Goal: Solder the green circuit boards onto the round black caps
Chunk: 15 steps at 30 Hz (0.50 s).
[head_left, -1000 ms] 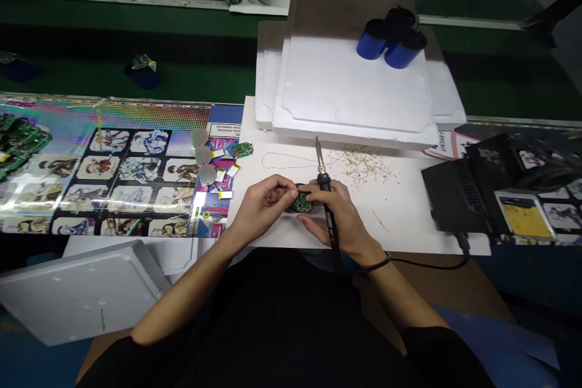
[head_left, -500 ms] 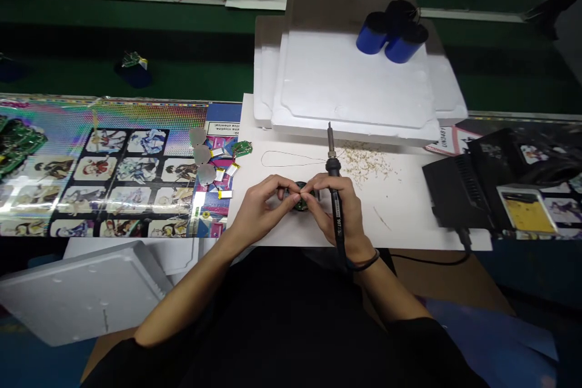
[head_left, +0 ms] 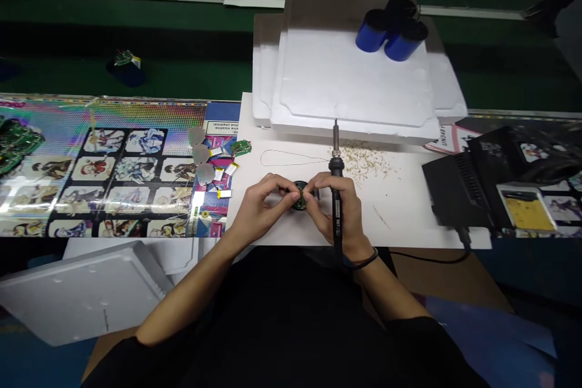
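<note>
Green round circuit board (head_left: 300, 196) is pinched between the fingertips of both hands, centred over a white paper sheet (head_left: 400, 218) near its front edge; contact with the paper cannot be confirmed. Left hand (head_left: 266, 206) is curled, with its fingers closed on the board's left side. Right hand (head_left: 334, 209) grips a black soldering iron (head_left: 337, 194) against the palm, tip pointing up and away from the board, while its fingertips press the board's right side. A dark band (head_left: 364, 260) circles the right wrist.

On the sheet lie a thin wire loop (head_left: 291, 159) and pale scattered shavings (head_left: 364, 165). Behind it, stacked white foam trays (head_left: 354, 73) carry three blue cylinders (head_left: 391, 33) with dark tops. Left of the sheet, a printed mat (head_left: 113, 176) holds small pouch batteries (head_left: 222, 173), grey discs (head_left: 201, 154) and a small green board (head_left: 242, 147).

Legible writing: "nicotine" and "chemical" on a label (head_left: 221, 127), "UN3481" on a card (head_left: 443, 134), and "907" on the iron's handle. A black soldering station (head_left: 454, 188) stands to the right.
</note>
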Available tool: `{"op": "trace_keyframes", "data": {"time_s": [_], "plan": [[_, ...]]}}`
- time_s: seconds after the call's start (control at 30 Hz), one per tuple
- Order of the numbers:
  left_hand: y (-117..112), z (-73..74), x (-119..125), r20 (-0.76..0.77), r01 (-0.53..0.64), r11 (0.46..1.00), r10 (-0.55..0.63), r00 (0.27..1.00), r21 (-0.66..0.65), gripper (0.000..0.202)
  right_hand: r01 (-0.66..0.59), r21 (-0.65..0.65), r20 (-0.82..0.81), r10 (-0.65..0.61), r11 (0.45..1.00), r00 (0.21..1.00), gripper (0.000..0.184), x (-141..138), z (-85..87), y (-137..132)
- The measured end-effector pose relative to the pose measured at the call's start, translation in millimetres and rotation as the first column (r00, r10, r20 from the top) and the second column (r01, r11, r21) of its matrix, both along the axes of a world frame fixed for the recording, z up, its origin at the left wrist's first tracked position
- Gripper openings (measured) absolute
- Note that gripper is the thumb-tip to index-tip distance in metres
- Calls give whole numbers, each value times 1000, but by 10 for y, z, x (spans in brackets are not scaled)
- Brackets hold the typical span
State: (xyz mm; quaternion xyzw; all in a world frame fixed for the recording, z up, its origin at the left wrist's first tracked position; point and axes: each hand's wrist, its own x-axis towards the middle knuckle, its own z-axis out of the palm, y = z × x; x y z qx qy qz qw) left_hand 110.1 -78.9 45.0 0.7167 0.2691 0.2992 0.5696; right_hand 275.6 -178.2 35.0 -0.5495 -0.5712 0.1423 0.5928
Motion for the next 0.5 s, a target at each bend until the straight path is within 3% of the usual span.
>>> {"op": "trace_keyframes", "data": {"time_s": [0.17, 0.33, 0.43, 0.5], "plan": [[1, 2, 1, -2, -5, 999, 5, 1000, 50, 13, -1, 6, -22, 1, 1000, 1000, 37, -22, 18, 14], [-19, -40, 17, 38, -18, 1000, 19, 999, -18, 14, 34, -6, -46, -34, 999, 998, 36, -60, -17, 9], [-18, -58, 19, 55, -5, 999, 7, 998, -40, 13, 60, -4, 5, -60, 998, 998, 38, -83, -39, 8], [2, -53, 11, 40, 17, 1000, -17, 999, 13, 12, 64, -2, 60, -64, 998, 996, 38, -79, -50, -1]]}}
